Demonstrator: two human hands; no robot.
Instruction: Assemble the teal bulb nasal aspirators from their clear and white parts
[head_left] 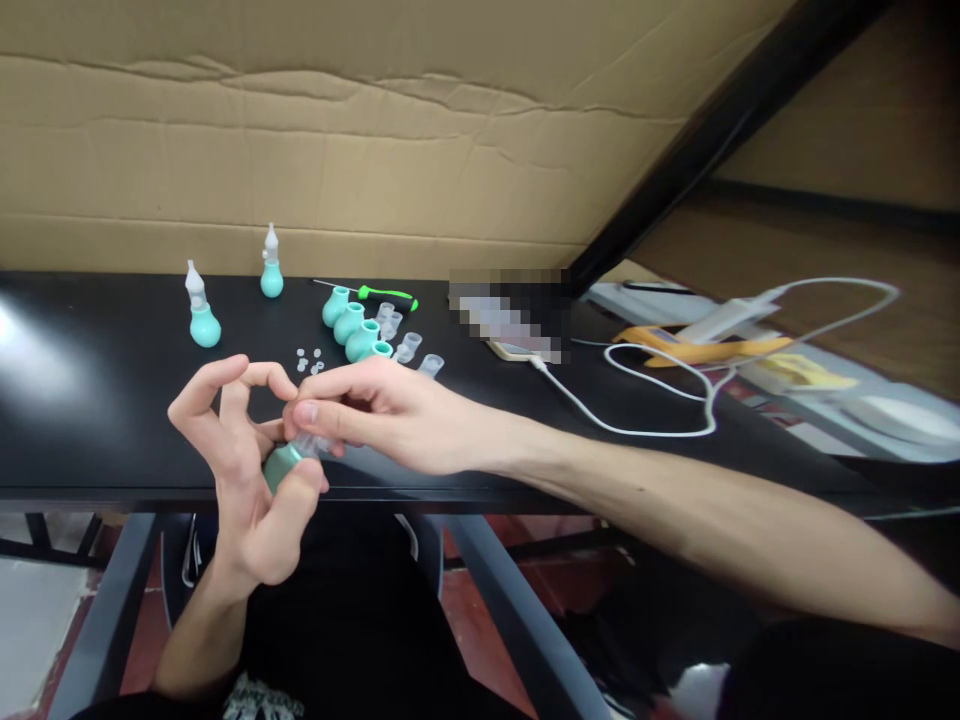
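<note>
Above the near edge of the black table, my left hand [255,470] is closed around a teal squeeze bulb [282,464], which is partly hidden by the fingers. My right hand [382,410] pinches a clear plastic connector [311,442] at the bulb's mouth; how far it sits inside I cannot tell. Beyond the hands lie several small clear discs [302,362]. A row of open teal bulbs [349,324] stands behind my right hand, with several loose clear connectors [407,347] beside it. Two bulbs with clear connectors and pointed nozzles, nasal aspirators [205,325], stand at the back left.
A green and black screwdriver [387,297] lies behind the bulbs. To the right is a phone [502,325], partly blurred, with a white cable [592,420] trailing from it. An orange tool [705,350] and yellow material [806,370] lie farther right. Cardboard [337,150] rises behind the table.
</note>
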